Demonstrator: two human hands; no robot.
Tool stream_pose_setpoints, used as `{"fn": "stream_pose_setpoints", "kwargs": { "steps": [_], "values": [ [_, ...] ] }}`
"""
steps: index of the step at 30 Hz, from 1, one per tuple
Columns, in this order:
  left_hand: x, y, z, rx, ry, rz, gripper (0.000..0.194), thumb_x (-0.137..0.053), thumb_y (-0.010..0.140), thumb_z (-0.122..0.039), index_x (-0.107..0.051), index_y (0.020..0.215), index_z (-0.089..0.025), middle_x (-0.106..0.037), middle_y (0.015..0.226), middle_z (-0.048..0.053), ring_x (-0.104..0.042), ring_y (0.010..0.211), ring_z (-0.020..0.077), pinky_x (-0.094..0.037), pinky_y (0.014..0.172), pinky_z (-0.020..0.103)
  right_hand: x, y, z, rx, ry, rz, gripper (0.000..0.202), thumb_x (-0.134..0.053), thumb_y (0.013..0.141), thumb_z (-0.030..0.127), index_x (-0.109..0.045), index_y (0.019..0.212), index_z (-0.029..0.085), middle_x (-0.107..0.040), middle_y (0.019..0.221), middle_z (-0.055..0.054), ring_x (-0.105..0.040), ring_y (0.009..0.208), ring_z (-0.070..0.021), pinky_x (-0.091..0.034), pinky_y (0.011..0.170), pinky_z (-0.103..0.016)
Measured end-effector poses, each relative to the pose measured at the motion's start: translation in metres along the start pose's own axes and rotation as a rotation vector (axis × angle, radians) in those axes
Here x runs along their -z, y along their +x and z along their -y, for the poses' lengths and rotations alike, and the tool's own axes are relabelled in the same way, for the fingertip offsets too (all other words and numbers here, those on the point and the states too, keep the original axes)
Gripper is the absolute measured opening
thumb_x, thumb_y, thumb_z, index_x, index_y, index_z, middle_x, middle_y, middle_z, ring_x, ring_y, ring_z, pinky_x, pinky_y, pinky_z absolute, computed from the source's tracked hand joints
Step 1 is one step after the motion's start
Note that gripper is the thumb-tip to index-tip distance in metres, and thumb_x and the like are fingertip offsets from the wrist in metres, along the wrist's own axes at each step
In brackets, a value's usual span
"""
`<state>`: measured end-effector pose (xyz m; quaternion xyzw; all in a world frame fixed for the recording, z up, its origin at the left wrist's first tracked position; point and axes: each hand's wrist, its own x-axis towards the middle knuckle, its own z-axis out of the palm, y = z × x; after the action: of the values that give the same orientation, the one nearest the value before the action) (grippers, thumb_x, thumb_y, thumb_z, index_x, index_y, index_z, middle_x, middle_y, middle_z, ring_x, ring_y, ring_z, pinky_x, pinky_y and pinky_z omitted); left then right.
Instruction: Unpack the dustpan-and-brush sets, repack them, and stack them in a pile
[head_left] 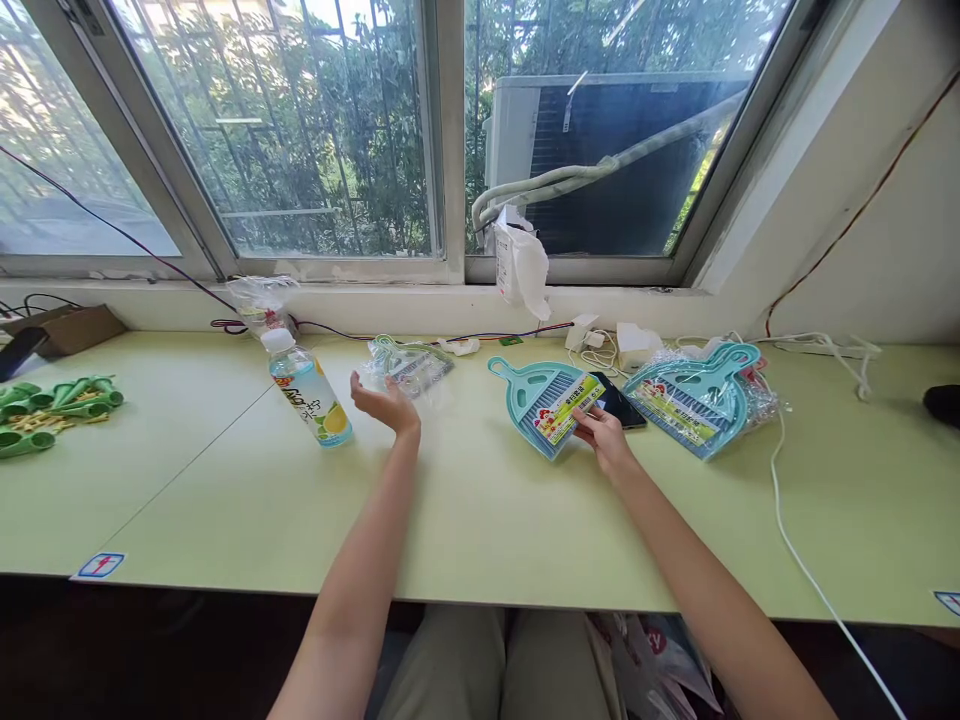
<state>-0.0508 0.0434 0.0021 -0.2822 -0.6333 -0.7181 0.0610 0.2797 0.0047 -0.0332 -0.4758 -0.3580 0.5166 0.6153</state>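
the right hand [602,438] grips the labelled teal dustpan set [551,405] by its right edge. the left hand [388,405], fingers spread and holding nothing, is beside the drink bottle [309,392].

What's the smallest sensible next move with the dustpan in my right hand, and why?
I'd bring the left hand across to steady the teal dustpan by its looped handle. That hand looks open and empty, the handle points its way, and the right hand seems to grip only the opposite side, by the label.
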Motion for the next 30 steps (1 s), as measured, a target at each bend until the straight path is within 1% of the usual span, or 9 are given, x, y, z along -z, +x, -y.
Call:
{"fn": "stream_pose_setpoints", "kwargs": {
  "steps": [3,6,10,12,14,20,24,27,30],
  "values": [
    [0.010,0.002,-0.008,-0.131,0.163,-0.051,0.042,-0.053,0.082,-0.021,-0.043,0.122,-0.019,-0.045,0.132,0.013,-0.033,0.131,0.0252,-0.015,0.111,0.046,-0.002,-0.001,-0.002,0.002,-0.011,0.030,0.033,-0.080,0.057,0.030,-0.067,0.084,0.019,-0.072,0.080,-0.002,-0.067,0.070,-0.0165,-0.058,0.062,-0.028],
    [0.012,-0.009,-0.017,-0.270,0.123,0.060,0.026,-0.049,0.084,-0.022,-0.052,0.110,-0.018,-0.051,0.124,0.011,-0.040,0.125,0.0241,-0.017,0.109,0.045,-0.004,-0.001,-0.005,0.011,-0.027,0.039,0.034,-0.080,0.057,0.033,-0.067,0.085,0.019,-0.072,0.082,-0.002,-0.067,0.070,-0.0163,-0.058,0.063,-0.028],
    [0.009,-0.053,-0.032,-0.399,-0.107,0.620,0.026,-0.038,0.090,-0.032,-0.058,0.096,-0.016,-0.062,0.089,0.007,-0.057,0.086,0.0183,-0.041,0.085,0.032,-0.005,-0.002,-0.005,0.052,-0.004,0.050,0.039,-0.081,0.057,0.037,-0.067,0.088,0.018,-0.072,0.085,-0.004,-0.067,0.074,-0.0178,-0.057,0.069,-0.031],
    [0.009,-0.081,-0.042,-0.381,-0.157,0.951,0.040,-0.030,0.093,-0.038,-0.061,0.078,-0.018,-0.061,0.070,0.004,-0.057,0.072,0.0162,-0.041,0.073,0.028,-0.006,-0.002,-0.005,0.076,0.010,0.055,0.041,-0.081,0.055,0.038,-0.067,0.088,0.018,-0.072,0.086,-0.004,-0.067,0.076,-0.0185,-0.057,0.070,-0.032],
    [0.011,-0.103,-0.049,-0.316,-0.156,1.122,0.049,-0.027,0.093,-0.045,-0.059,0.068,-0.018,-0.056,0.058,0.002,-0.055,0.061,0.0150,-0.038,0.065,0.027,-0.007,-0.002,-0.004,0.102,0.018,0.053,0.044,-0.082,0.054,0.040,-0.067,0.089,0.018,-0.072,0.087,-0.005,-0.067,0.078,-0.0192,-0.056,0.071,-0.033],
    [0.007,-0.107,-0.044,-0.123,-0.122,1.116,0.036,-0.038,0.088,-0.054,-0.048,0.085,-0.020,-0.050,0.051,-0.005,-0.049,0.050,0.0136,-0.035,0.058,0.026,-0.010,-0.003,-0.002,0.129,0.041,0.044,0.047,-0.082,0.051,0.041,-0.068,0.090,0.018,-0.072,0.086,-0.005,-0.066,0.081,-0.0209,-0.056,0.072,-0.035],
    [-0.004,-0.105,-0.029,0.039,-0.276,1.265,0.035,-0.045,0.085,-0.050,-0.048,0.101,-0.019,-0.065,0.078,0.003,-0.059,0.071,0.0162,-0.044,0.068,0.028,-0.012,-0.005,-0.003,0.092,-0.013,0.134,0.046,-0.081,0.054,0.042,-0.067,0.090,0.018,-0.072,0.086,-0.005,-0.067,0.077,-0.0200,-0.056,0.072,-0.035],
    [-0.010,-0.109,-0.025,0.099,-0.337,1.210,0.034,-0.045,0.085,-0.048,-0.052,0.100,-0.018,-0.064,0.099,0.008,-0.058,0.088,0.0177,-0.044,0.078,0.028,-0.013,-0.003,-0.006,0.020,-0.067,0.179,0.042,-0.079,0.057,0.043,-0.066,0.088,0.018,-0.072,0.081,-0.005,-0.067,0.072,-0.0191,-0.056,0.071,-0.035],
    [-0.011,-0.107,-0.026,0.095,-0.350,1.104,0.034,-0.042,0.086,-0.049,-0.055,0.091,-0.018,-0.063,0.089,0.006,-0.056,0.082,0.0168,-0.042,0.075,0.027,-0.012,0.001,-0.007,0.029,-0.132,0.190,0.035,-0.075,0.061,0.042,-0.065,0.084,0.018,-0.071,0.079,-0.005,-0.067,0.070,-0.0201,-0.056,0.068,-0.035]
  ]
}}
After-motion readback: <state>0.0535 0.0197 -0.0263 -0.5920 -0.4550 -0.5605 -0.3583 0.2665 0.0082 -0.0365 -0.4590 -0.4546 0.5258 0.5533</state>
